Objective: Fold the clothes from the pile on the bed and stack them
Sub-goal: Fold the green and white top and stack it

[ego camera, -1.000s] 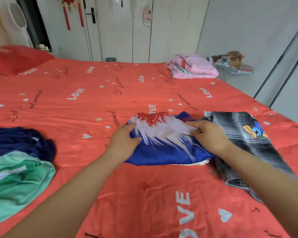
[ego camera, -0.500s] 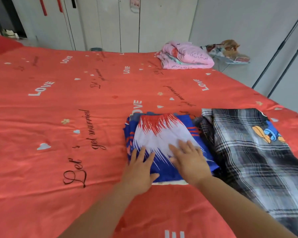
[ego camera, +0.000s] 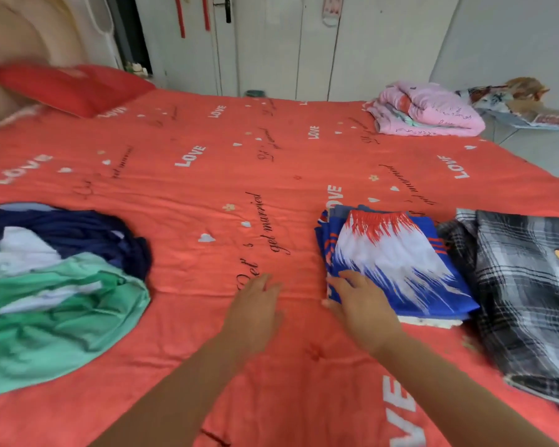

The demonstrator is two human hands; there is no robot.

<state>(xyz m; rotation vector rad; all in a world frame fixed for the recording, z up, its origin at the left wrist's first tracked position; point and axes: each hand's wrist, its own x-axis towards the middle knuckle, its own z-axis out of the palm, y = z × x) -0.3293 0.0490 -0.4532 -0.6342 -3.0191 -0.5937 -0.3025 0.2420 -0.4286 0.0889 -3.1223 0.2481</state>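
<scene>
The left hand [ego camera: 255,309] is held flat and empty over the red bed [ego camera: 207,188], fingers spread; the right hand [ego camera: 357,301] is laid open on the near left corner of the folded blue-and-white garment [ego camera: 397,262], nothing pinched. Beside it a plaid garment [ego camera: 523,285] is spread. The unfolded pile [ego camera: 52,285] (navy, white, green) lies well to the left. The next piece is best lifted singly and laid flat first. "LOVE" and "get married" can be read on the sheet.
</scene>
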